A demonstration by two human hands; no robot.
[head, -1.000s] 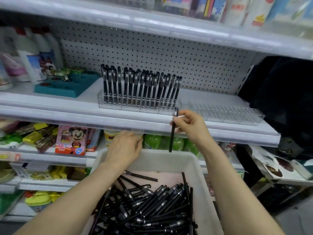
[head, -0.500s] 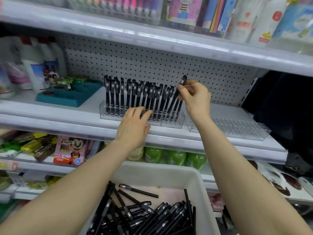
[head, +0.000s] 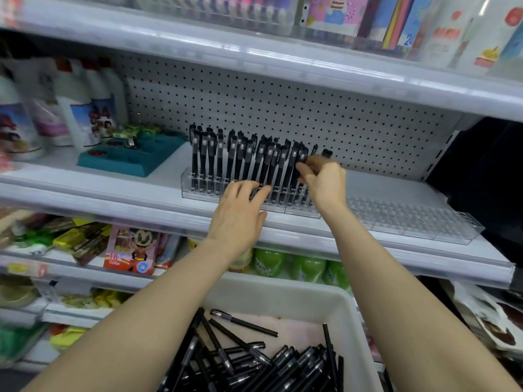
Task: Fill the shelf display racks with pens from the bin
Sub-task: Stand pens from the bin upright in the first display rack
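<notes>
**Entry: pen restock, middle shelf**

**Hazards**
- Missed slot at the 3 o'clock end of the filled rack (head: 198,190). Lower tip of the held pen (head: 327,152) hidden behind the hand, so cannot tell whether seated. If angled, likely to jam or lean on its neighbours.
- Toppling among the standing pens (head: 254,159), which lean toward 1 o'clock. Probable cause: a knock from the knuckles working close beside them.
- Rack sliding toward the shelf (head: 396,188) edge at 6 o'clock. Light clear plastic, easily pushed if not braced.
- Early release. Pen likely to fall off the shelf edge toward the bin (head: 283,295) or the floor.

**Grip**
- Right hand (head: 322,179): narrowed to a pinch, fingers curled round the barrel of the held pen. Cap end showing at 12 o'clock above the knuckles.
- Left hand (head: 240,210): flat and spread, fingers straight. Tips touching the front of the filled rack at the pen bases, holding nothing.

**Location of stock**
- Loose pens (head: 254,360): heaped in the white bin at 6 o'clock.
- Empty rack (head: 410,219): just beside the filled rack, at its 3 o'clock.
</notes>
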